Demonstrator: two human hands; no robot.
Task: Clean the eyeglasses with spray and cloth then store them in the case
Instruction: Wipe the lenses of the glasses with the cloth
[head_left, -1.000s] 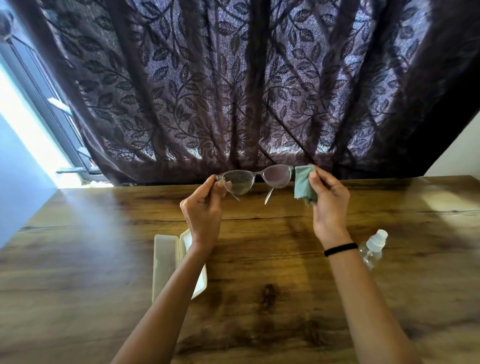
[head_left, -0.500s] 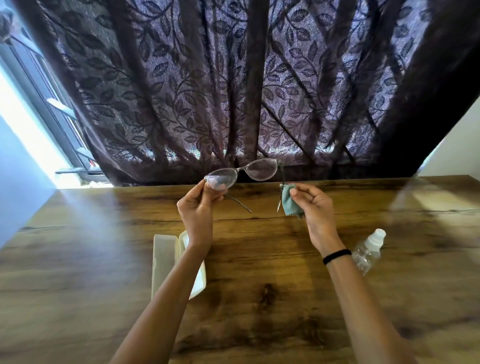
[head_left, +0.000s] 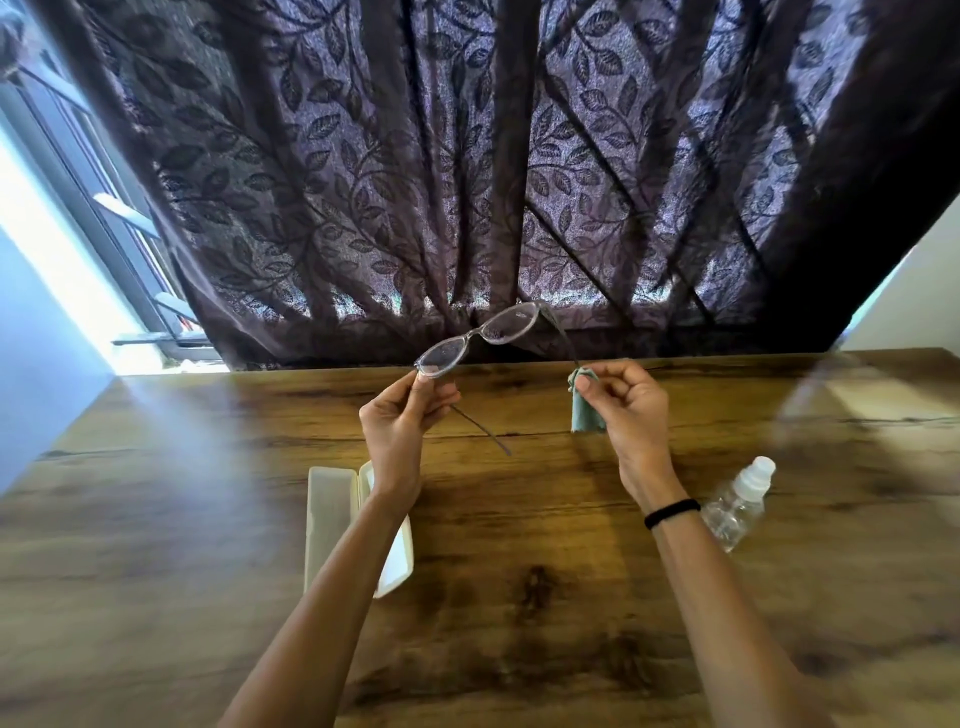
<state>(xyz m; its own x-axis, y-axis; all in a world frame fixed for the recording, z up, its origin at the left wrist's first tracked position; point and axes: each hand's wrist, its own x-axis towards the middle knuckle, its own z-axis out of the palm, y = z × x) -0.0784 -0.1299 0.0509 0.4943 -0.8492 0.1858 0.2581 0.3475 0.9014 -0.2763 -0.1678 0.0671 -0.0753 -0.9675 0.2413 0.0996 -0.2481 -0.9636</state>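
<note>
The clear-framed eyeglasses (head_left: 480, 338) are held up over the far part of the table, tilted with the right lens higher. My left hand (head_left: 402, 423) pinches the left lens end. My right hand (head_left: 626, 402) pinches the small teal cloth (head_left: 584, 410) around the tip of the right temple arm. The left temple arm hangs free toward me. An open cream case (head_left: 332, 519) lies on the table under my left forearm, partly hidden by it. A clear spray bottle (head_left: 740, 506) with a white cap lies on its side right of my right wrist.
The wooden table (head_left: 519, 597) fills the lower view. A dark leaf-patterned curtain (head_left: 467, 182) hangs just behind its far edge. A bright window (head_left: 62, 234) is at the left, a white wall (head_left: 914, 306) at the right.
My right hand slid the cloth from the right lens down the temple arm to its tip. The glasses tilted, right side rising, and my left hand stayed at the left lens.
</note>
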